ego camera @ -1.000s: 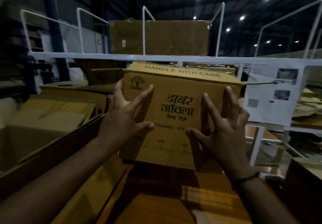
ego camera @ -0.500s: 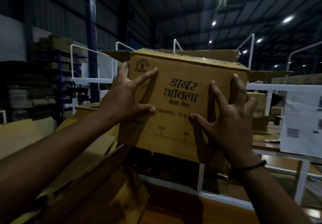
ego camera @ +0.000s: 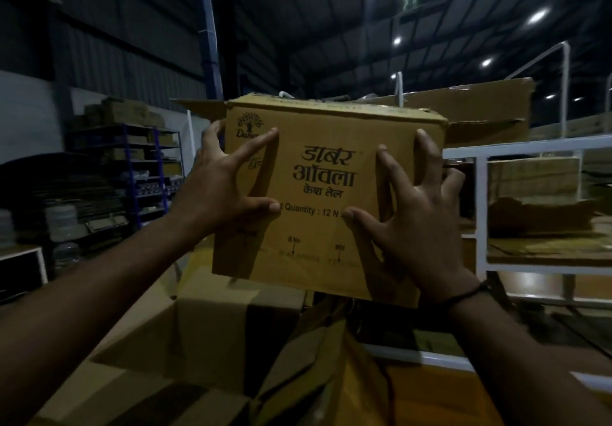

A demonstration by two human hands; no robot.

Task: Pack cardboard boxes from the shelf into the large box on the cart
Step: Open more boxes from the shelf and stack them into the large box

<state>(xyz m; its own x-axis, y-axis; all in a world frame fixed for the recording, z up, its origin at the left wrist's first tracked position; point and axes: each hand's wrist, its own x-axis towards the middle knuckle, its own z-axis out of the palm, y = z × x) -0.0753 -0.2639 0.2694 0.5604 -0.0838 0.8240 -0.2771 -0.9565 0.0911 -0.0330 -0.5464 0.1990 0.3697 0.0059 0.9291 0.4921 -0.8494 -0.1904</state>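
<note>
Printed cardboard box (ego camera: 326, 140) is held aloft, clear of any surface, above the open large box (ego camera: 205, 336) at the lower frame. Left hand (ego camera: 225, 190) grips its left edge: thumb and forefinger spread across the printed face, remaining fingers (ego camera: 212, 134) wrapped round the side. Right hand (ego camera: 420, 227) grips the right edge, fingers (ego camera: 387, 167) splayed and bent against the face. White shelf (ego camera: 480, 207) stands to the right, carrying a second carton (ego camera: 470, 111) on its top level. Lighting is dim.
</note>
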